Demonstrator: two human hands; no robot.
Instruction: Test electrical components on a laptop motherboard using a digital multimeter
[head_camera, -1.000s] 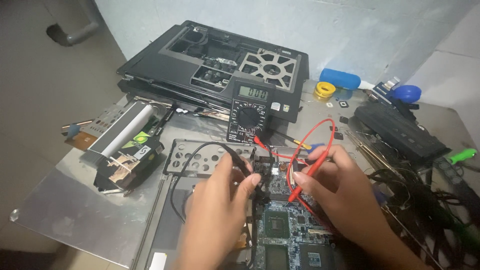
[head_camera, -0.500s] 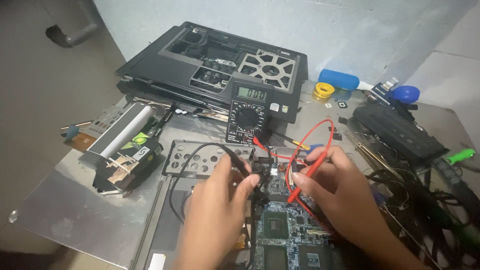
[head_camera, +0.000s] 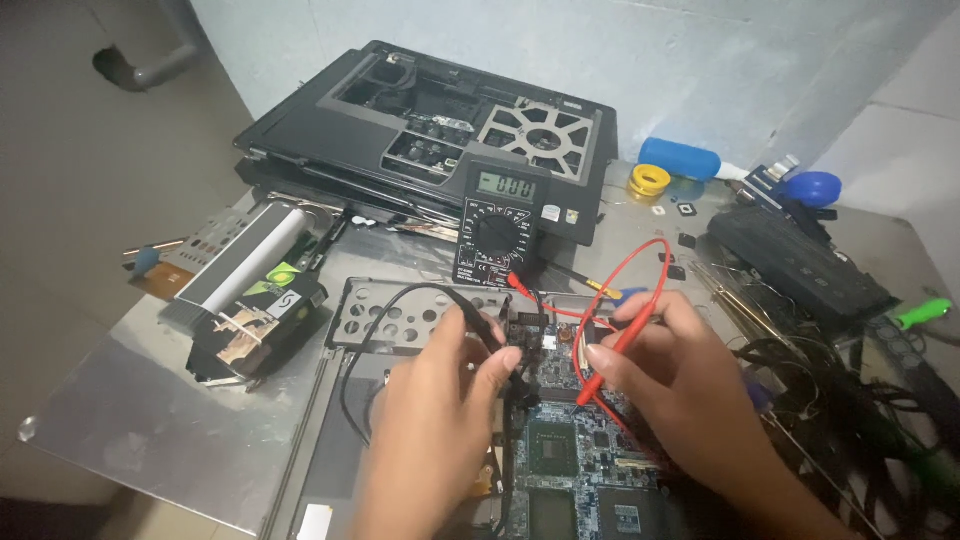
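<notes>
Near front desk edge: circuit board (head_camera: 575, 450) under both my hands.
Right hand (head_camera: 690, 390): pinches red probe (head_camera: 612, 355) — tip slanting down-left onto board.
Left hand (head_camera: 440, 420): pinches black probe (head_camera: 510, 365), just left of it.

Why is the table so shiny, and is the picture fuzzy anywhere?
Head view: the metal table mirrors soft overhead light in a dull glare; the hands cast faint shadows on the circuit board; the meter looks sharp at centre, while the cables at the right edge blur a little.

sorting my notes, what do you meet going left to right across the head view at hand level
silver-topped module → left hand with black probe → circuit board → right hand with red probe → tangle of black cables
</notes>
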